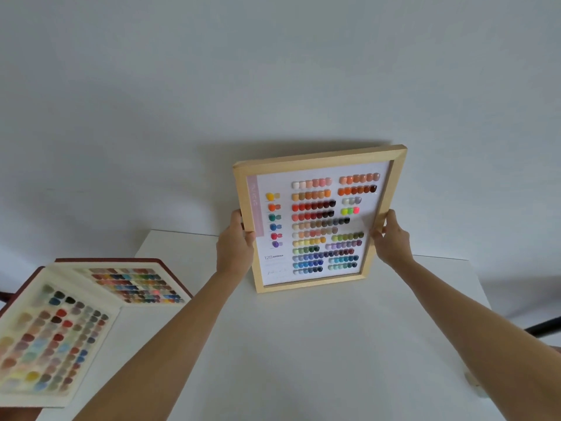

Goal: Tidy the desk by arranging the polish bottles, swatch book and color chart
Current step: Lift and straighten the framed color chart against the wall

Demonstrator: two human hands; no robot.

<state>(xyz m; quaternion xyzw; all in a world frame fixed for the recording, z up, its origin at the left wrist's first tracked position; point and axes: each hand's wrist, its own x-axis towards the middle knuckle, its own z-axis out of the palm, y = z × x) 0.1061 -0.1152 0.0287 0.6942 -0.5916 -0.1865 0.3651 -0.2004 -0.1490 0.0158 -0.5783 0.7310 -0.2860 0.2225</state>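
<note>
The color chart (318, 220) is a light wooden frame holding rows of painted nail tips on white card. It stands upright and slightly tilted at the far side of the white desk (303, 344), close to the wall. My left hand (235, 241) grips its left edge and my right hand (391, 238) grips its right edge. The swatch book (76, 317) lies open at the desk's left, overhanging the edge, with both pages full of color samples. No polish bottles are in view.
A plain white wall (273, 86) rises right behind the desk. A small pale object (473, 384) sits at the desk's right edge, mostly cut off by my right arm. A dark bar (543, 328) shows beyond the right edge.
</note>
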